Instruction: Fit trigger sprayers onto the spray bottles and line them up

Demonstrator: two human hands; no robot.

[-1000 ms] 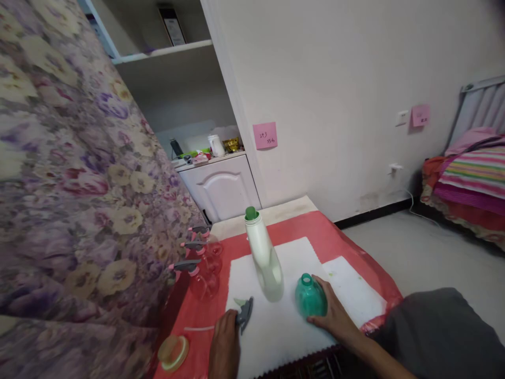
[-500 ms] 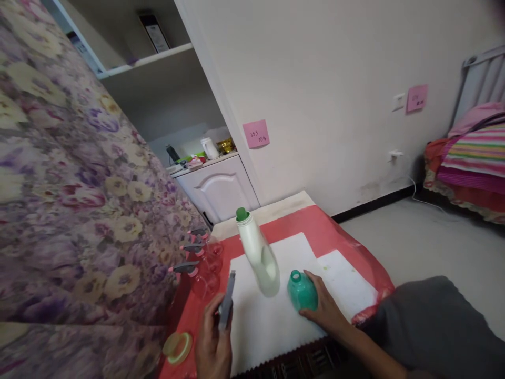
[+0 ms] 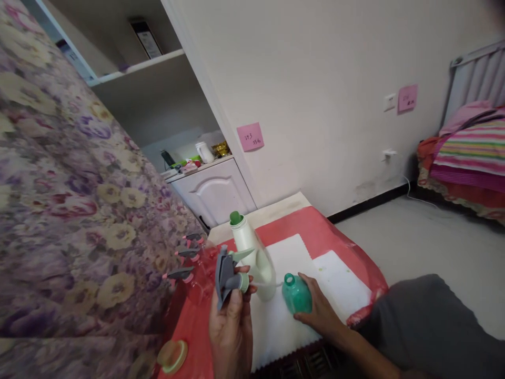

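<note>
In the head view, the left hand (image 3: 231,331) has brought up a grey plastic trigger sprayer head (image 3: 224,273) and turned it over: its thin whitish dip tube (image 3: 266,285), which pointed left a second ago, now points right. The left fingers are clamped around the sprayer head by its pale green collar (image 3: 244,282). The tube's tip shows beside the neck of a translucent green, rounded plastic bottle (image 3: 298,299); whether they touch, I cannot tell.

The right hand (image 3: 321,313) keeps its fingers wrapped around that bottle's right side, above a white scallop-edged cloth (image 3: 272,342) on the red-covered bench (image 3: 278,210). The bottle's mouth is uncovered, so the turn appears to line tube and opening up more closely. A tall pale green plastic jug (image 3: 244,239) stands behind the sprayer head, and clear pink spray bottles (image 3: 195,288) stand to the left.
</note>
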